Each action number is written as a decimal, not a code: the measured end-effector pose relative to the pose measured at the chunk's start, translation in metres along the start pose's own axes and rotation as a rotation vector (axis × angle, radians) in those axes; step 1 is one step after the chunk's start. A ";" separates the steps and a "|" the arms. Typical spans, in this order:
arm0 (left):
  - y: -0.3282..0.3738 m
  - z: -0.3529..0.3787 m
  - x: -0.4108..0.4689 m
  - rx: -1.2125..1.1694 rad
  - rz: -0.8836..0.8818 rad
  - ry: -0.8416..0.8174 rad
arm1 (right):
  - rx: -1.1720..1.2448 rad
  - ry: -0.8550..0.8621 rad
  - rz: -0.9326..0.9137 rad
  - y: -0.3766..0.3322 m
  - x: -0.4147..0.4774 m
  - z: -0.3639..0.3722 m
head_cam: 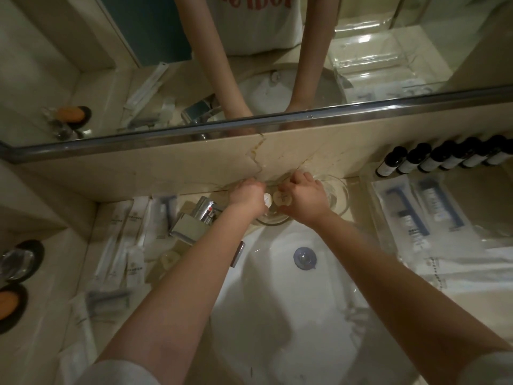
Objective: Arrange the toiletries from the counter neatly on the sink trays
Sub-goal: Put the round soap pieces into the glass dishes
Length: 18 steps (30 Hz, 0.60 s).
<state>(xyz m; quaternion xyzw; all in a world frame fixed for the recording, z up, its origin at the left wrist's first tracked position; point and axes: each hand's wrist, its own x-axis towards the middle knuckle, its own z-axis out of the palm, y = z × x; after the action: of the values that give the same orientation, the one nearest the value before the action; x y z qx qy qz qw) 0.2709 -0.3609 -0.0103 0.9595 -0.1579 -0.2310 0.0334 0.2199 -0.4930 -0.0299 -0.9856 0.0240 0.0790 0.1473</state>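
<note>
Left hand (245,197) grips white packet (267,200), right hand (302,201) tan packet (282,202), side by side over back-edge dish (270,221).

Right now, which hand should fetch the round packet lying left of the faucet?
Left, probably. The round packet lies beyond the faucet on the side of the left hand; the right hand would have to reach across.
</note>
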 end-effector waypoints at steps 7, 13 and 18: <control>0.004 -0.013 -0.011 0.169 0.019 0.030 | -0.050 -0.021 0.029 -0.001 -0.010 -0.010; 0.000 -0.032 -0.039 0.228 0.046 0.130 | -0.050 0.020 0.035 -0.004 -0.036 -0.031; -0.006 -0.041 -0.088 0.097 0.045 0.203 | -0.041 0.078 0.045 -0.014 -0.071 -0.053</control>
<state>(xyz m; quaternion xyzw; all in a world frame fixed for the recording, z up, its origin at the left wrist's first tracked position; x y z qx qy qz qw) 0.2170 -0.3278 0.0637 0.9747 -0.1862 -0.1237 0.0078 0.1589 -0.4929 0.0354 -0.9900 0.0501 0.0444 0.1244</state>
